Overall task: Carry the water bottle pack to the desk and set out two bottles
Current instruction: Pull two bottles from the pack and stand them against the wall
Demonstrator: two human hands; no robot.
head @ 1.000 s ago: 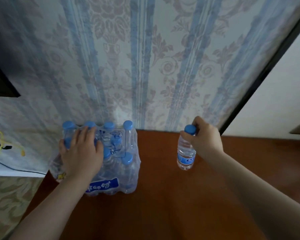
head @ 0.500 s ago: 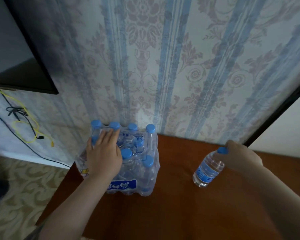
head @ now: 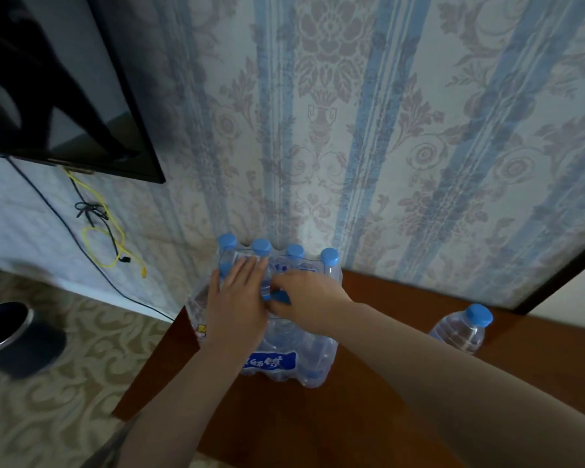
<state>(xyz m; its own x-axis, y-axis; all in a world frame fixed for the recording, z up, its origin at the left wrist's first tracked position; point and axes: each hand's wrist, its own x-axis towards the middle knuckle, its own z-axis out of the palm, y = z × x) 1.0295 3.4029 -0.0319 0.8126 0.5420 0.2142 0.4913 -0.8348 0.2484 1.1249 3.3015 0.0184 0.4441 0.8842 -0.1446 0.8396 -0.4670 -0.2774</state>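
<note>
A dark reddish-brown wooden desk (head: pixel 352 410) fills the lower middle of the view, its left edge dropping away to a beige carpet (head: pixel 65 383) with a pale swirl pattern. Two bare forearms reach forward over the desk and meet on a shrink-wrapped pack (head: pixel 277 359) of clear water bottles with blue caps, which stands on the desk's far left corner against the wall. The left hand (head: pixel 237 305) lies flat on top of the pack, palm down, fingers spread and relaxed, pressing on the wrap rather than gripping anything. Just beside it, touching it on its right, the right hand (head: pixel 304 298) is curled with fingers pinched around a blue cap (head: pixel 279 296) in the middle of the pack's top. Well to the right of both hands, one loose bottle (head: pixel 461 332) stands upright on the desk, free of either hand. Well left of the hands, a dark round bin (head: pixel 17 336) sits on the carpet. Beyond the hands, wallpaper (head: pixel 368 146) with blue stripes and faded floral motifs covers the wall. Up and left of the hands hangs a black screen (head: pixel 65 96), with yellow and black cables (head: pixel 102 238) dangling below it.
</note>
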